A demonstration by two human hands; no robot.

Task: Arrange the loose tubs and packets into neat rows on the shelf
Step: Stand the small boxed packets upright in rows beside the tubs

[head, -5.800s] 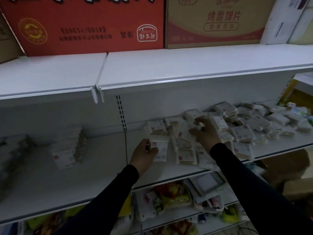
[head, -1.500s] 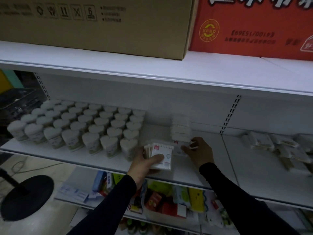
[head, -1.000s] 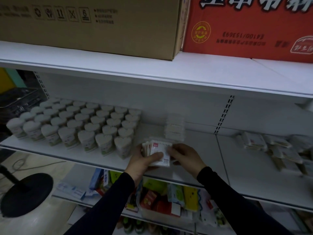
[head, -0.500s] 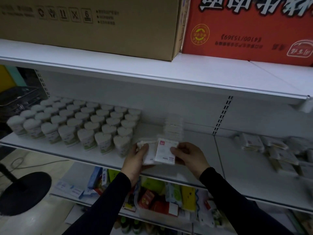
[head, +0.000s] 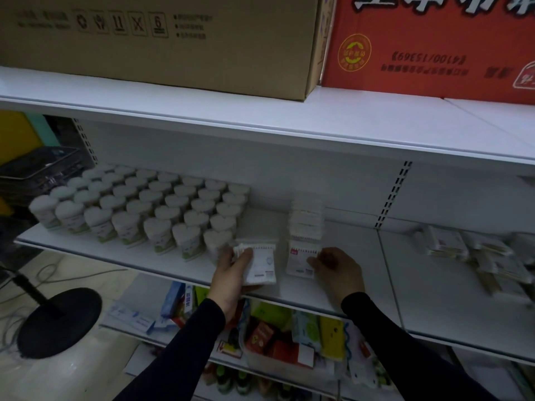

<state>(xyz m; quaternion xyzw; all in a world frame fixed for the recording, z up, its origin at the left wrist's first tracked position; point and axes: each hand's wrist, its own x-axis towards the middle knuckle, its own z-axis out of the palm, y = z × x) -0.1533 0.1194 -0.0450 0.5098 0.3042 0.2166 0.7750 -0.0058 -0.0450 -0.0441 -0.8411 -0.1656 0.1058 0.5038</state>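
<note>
**Packet set down at the near end of the row**

Since the frame half a second earlier, the right hand (head: 335,267) has carried one packet (head: 301,261) away from the left hand's bundle and now pinches it upright at the near end of the packet row (head: 306,224) on the shelf (head: 362,290). The left hand (head: 231,270) grips the remaining bundle of packets (head: 260,264), count unclear, just right of the heart-lidded tubs (head: 162,206), which stand in four rows. Loose packets (head: 477,256) lie far right, blurred.

The brown cardboard carton (head: 162,41) at the top shelf's left end shows a boxed "6" and "11". The red cardboard carton (head: 428,44) beside it bears, upside down, "(4100/15369)".
</note>
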